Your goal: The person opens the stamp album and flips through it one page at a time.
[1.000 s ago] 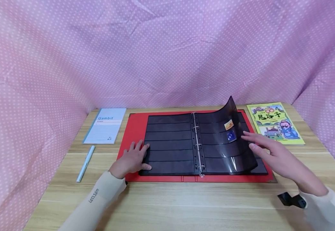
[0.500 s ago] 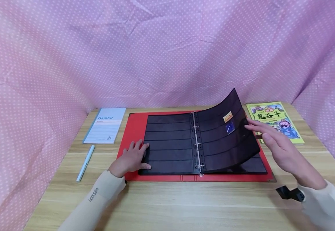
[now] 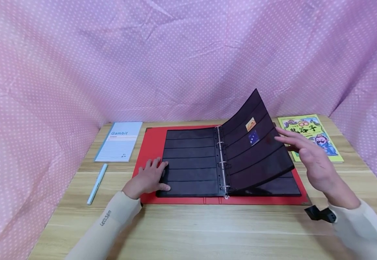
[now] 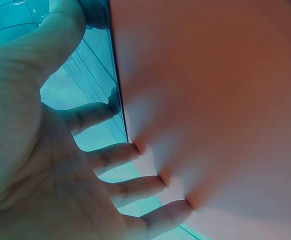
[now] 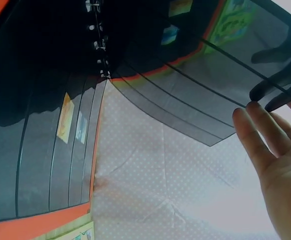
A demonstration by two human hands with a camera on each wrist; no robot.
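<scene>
1. Far left: pale "Gambit" notebook (image 3: 118, 148), flat on the wooden table (image 3: 188, 231).
2. Light-blue pen (image 3: 96, 184): lies slanted just below the notebook, apart from it.
3. Left hand (image 3: 145, 180): spread wide, palm down. Thumb and index at the outer edge of the left page (image 3: 190, 175), other fingertips pressing the red cover.
4. Red binder (image 3: 151, 144): open flat, mid-table, both hands on it or its pages. Left page is black, lies flat, horizontal strip pockets.
5. Metal rings (image 3: 221, 162): run down the binder's middle.
6. Raised page (image 3: 250, 164): black, tilted up from the rings, slightly curved, far outer corner highest. Carries a small orange card (image 3: 250, 124) just above a blue card (image 3: 254, 138).
7. Lower page (image 3: 284, 187): flat under the raised one, partly hidden.
8. Right hand (image 3: 316, 164): fingers mostly straight, tips touching the raised page's outer edge. Can't quite tell which fingers sit behind the sheet.
9. Far right: yellow cartoon-cover book (image 3: 326, 144), flat, partly hidden by the right hand.
</scene>
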